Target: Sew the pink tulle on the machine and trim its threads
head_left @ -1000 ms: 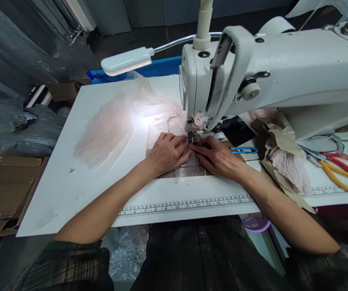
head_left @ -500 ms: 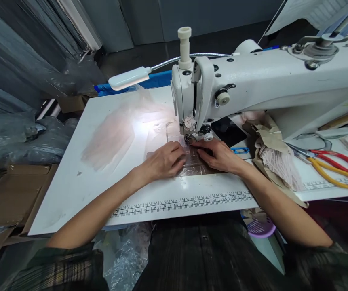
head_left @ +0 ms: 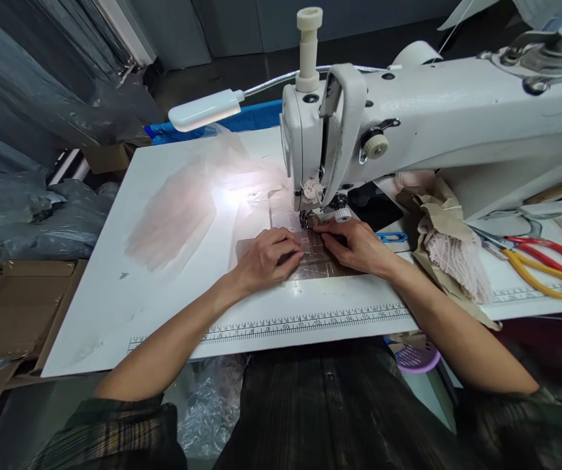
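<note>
Left hand (head_left: pixel 265 258) and right hand (head_left: pixel 356 245) lie flat, fingers together, pressing the sheer fabric (head_left: pixel 312 256) at the sewing machine's (head_left: pixel 408 117) presser foot (head_left: pixel 309 220) — a printed ruler (head_left: pixel 300 321) reads 10 to 16.

Sewing machine (head_left: pixel 408 130) blocks behind; table (head_left: pixel 163 294) left lies open.

Both bare forearms reach forward and converge. The left hand (head_left: pixel 264 256) lies palm down, fingers extended. The right hand (head_left: pixel 354 245) lies flat, fingertips pointing left.
</note>
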{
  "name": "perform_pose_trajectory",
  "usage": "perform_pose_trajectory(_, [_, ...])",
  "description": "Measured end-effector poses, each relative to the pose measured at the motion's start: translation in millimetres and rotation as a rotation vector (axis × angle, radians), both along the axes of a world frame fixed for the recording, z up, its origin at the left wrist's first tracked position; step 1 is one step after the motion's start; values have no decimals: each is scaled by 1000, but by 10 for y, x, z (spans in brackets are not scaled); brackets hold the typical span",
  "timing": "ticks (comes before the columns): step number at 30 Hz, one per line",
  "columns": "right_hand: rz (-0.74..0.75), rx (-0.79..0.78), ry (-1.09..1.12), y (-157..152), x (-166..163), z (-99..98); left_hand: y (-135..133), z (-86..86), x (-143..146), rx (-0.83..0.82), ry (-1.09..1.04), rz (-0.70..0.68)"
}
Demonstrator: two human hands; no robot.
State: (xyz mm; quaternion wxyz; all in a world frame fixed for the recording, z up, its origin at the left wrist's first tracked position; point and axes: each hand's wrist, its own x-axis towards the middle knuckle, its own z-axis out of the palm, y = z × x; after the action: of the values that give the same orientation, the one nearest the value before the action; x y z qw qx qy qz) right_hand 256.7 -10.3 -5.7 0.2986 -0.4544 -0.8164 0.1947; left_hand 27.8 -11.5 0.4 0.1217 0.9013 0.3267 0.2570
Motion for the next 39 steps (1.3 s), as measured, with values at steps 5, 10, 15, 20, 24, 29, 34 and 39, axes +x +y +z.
perform_pose_trajectory(5, [62,39,-27,-6,-7,-30,-6,-31,-3,175,87,-20])
perform_pose_trajectory(10, [143,72,-77,-14,-13,-79,4,-51,8,204,120,-72])
perform_pose_trajectory(15, [162,84,-100,-4,-12,-104,4,-49,-2,193,161,-93])
perform_pose_trajectory(20, [166,77,-99,-7,-8,-91,-24,-19,-28,250,177,-169])
perform_pose_trajectory(24, [224,84,-62,11,16,-87,-46,7,-33,282,214,-186])
perform_pose_trajectory(29, [291,90,-36,30,56,-70,-59,34,-28,265,203,-190])
perform_pose_trajectory(34, [293,83,-74,11,55,-22,-54,17,-47,233,129,-183])
perform_pose_trajectory(39, [271,83,-105,-3,38,-30,11,7,-91,191,133,-247])
